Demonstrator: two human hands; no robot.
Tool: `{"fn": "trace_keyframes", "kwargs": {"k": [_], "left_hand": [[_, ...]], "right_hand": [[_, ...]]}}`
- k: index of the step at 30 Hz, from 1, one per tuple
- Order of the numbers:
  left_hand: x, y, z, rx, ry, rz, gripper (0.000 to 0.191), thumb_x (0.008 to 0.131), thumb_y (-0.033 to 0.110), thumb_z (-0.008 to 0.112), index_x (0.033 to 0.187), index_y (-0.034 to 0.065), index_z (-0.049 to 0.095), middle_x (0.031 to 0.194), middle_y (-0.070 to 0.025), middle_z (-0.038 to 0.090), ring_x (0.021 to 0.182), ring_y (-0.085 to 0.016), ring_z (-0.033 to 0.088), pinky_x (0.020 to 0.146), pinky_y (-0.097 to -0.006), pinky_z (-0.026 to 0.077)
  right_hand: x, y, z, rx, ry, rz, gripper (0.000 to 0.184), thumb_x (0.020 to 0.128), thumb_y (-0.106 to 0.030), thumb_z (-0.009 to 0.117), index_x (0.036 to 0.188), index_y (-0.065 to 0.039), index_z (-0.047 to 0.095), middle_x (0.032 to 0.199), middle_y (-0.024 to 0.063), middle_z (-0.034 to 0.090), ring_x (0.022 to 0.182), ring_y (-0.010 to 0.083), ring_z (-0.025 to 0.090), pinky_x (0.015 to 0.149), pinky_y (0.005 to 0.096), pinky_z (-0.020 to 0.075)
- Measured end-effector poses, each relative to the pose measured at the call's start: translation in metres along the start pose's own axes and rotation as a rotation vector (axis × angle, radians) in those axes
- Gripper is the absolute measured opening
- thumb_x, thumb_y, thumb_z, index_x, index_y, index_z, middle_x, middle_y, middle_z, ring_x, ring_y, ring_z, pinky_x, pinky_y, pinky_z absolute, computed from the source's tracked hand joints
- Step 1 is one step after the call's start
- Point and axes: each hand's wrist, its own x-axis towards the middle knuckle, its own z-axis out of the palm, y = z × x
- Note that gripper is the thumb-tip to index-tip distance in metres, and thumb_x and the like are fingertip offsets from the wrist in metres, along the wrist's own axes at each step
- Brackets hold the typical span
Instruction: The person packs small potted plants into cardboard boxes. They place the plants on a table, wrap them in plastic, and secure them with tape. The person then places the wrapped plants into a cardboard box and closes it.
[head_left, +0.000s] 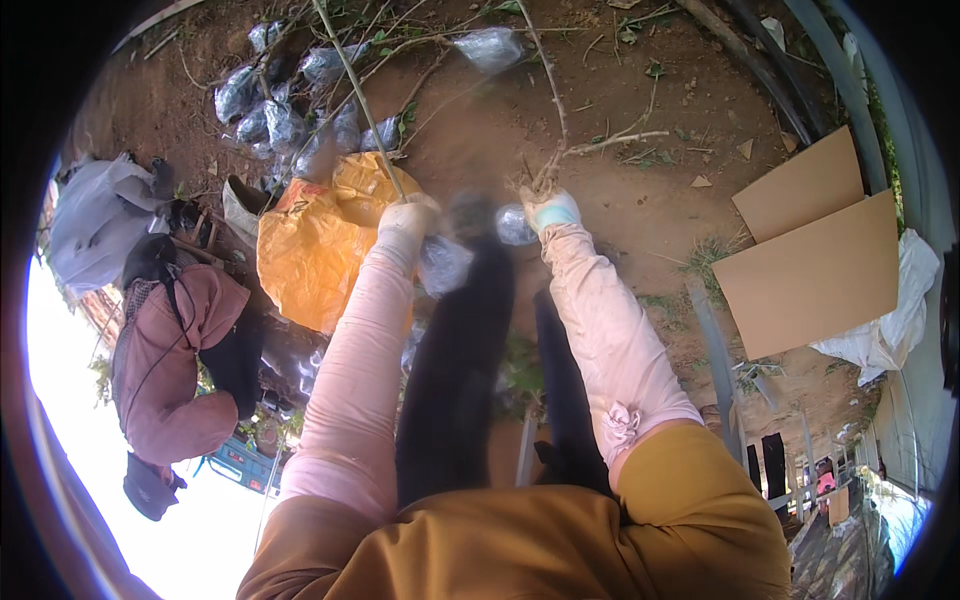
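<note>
My left hand (409, 217), in a pale glove, is closed around a long thin green stem (358, 94) that rises toward the top of the view. Just beside that wrist is a clear plastic-wrapped bundle (445, 264); whether it joins the stem is hidden. An orange plastic sack (322, 251) lies partly behind the left hand. My gloved right hand (551, 210) grips the rooted base of a bare woody sapling (556, 112), its thin roots showing above the fingers. Next to this hand sits another plastic-wrapped ball (515, 224).
Several plastic-wrapped root balls (285, 127) with stems lie on bare soil, upper left; a single wrapped one (490, 49) is farther right. Cardboard sheets (814, 274) stand at right near a metal strip (712, 352). Another person (176, 337) is at left, beside a translucent plastic bag (101, 217).
</note>
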Motion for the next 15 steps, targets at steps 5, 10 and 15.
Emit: {"fn": "trace_keyframes", "kwargs": {"k": [5, 10, 15], "left_hand": [[-0.104, 0.035, 0.019, -0.244, 0.015, -0.008, 0.021, 0.072, -0.012, 0.047, 0.082, -0.0006, 0.061, 0.068, -0.0173, 0.064, 0.061, -0.032, 0.065, 0.059, -0.0388, 0.056], [-0.237, 0.113, 0.049, -0.173, -0.146, 0.017, 0.014, 0.079, -0.009, 0.051, 0.08, 0.003, 0.058, 0.07, -0.0098, 0.062, 0.061, -0.025, 0.064, 0.06, -0.0359, 0.054], [-0.372, 0.167, 0.064, -0.116, -0.374, 0.206, 0.014, 0.083, -0.006, 0.049, 0.086, 0.0018, 0.06, 0.071, -0.0097, 0.065, 0.06, -0.019, 0.062, 0.058, -0.0295, 0.052]], "right_hand": [[-0.116, 0.071, -0.017, 0.397, 0.016, -0.102, 0.062, 0.091, -0.052, 0.068, 0.124, 0.001, 0.067, 0.118, 0.0238, 0.071, 0.114, 0.0385, 0.067, 0.096, 0.0406, 0.0533], [-0.262, 0.064, -0.074, 0.932, -0.017, -0.148, 0.041, 0.093, -0.034, 0.074, 0.114, 0.001, 0.066, 0.11, 0.0143, 0.075, 0.104, 0.0251, 0.072, 0.091, 0.0369, 0.0545], [-0.425, 0.063, -0.162, 0.403, 0.255, -0.459, 0.026, 0.091, -0.028, 0.075, 0.096, -0.006, 0.063, 0.092, 0.0047, 0.07, 0.083, 0.0216, 0.069, 0.075, 0.0336, 0.055]]}}
